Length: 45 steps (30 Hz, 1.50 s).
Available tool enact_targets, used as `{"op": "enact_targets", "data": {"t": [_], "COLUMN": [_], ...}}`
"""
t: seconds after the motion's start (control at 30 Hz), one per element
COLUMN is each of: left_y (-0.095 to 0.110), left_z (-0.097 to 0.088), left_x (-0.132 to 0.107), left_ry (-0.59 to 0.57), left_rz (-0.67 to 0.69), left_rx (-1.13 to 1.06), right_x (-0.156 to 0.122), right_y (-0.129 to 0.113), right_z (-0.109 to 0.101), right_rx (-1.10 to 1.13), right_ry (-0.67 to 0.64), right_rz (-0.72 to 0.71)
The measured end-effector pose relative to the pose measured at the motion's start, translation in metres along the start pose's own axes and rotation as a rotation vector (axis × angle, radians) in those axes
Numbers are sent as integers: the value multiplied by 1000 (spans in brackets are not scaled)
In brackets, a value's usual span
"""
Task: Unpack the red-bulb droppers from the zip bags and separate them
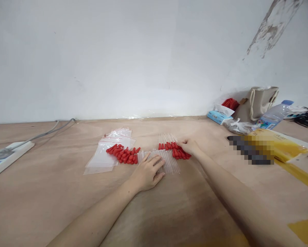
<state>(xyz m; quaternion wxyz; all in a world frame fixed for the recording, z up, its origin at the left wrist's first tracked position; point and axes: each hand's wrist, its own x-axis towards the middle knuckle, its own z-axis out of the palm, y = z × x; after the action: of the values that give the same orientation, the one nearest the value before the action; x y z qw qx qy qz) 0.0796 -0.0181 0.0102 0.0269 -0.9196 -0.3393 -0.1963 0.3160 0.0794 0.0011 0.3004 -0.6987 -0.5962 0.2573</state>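
Observation:
My left hand (147, 173) lies flat, fingers spread, on a row of clear plastic pipette tubes (169, 164) in the middle of the wooden table (53, 192). My right hand (190, 147) reaches further back with fingers curled around red rubber bulbs (176, 151) at the ends of the tubes. A loose heap of red bulbs (124, 154) lies to the left of the tubes. Beside it is a stack of small clear zip bags (110, 151) with red seal lines.
A white power strip (7, 156) with a grey cable lies at the left edge. At the back right stand a tissue pack (218, 116), a beige bag (259, 101), a plastic bottle (274, 115) and yellow packaging (285, 145). A white wall rises behind the table.

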Motion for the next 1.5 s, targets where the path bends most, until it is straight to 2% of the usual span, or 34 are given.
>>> {"op": "enact_targets", "data": {"t": [0.17,0.33,0.47,0.6,0.63,0.7,0.77,0.83,0.93,1.2,1.5], "left_y": [3,-1,-10,-12,-11,-9,-6,-4,-1,-1,2], "left_z": [0,-3,-8,-11,-12,-13,-14,-15,-13,-10,-16], "left_x": [-2,-21,-38,-42,-41,-40,-39,-37,-36,-39,-41], "left_ry": [106,277,304,366,385,421,450,452,419,366,400], "left_rz": [-14,-12,-51,-68,-51,-12,4,11,53,50,107], "left_rx": [51,43,14,32,49,101,168,226,247,216,185], "right_x": [-2,-6,-9,-25,-34,-55,-79,-101,-120,-126,-129], "right_y": [-5,-9,-12,-22,-24,-28,-29,-26,-21,-25,-22], "right_z": [-4,-13,-16,-9,-5,2,10,18,26,32,28], "right_rx": [13,82,164,240,260,289,152,-33,-164,-266,-323], "right_ry": [32,86,105,108,107,98,148,239,276,293,262], "right_rz": [29,-11,-66,-134,-187,-427,-715,-944,-1115,-1138,-1193]}}
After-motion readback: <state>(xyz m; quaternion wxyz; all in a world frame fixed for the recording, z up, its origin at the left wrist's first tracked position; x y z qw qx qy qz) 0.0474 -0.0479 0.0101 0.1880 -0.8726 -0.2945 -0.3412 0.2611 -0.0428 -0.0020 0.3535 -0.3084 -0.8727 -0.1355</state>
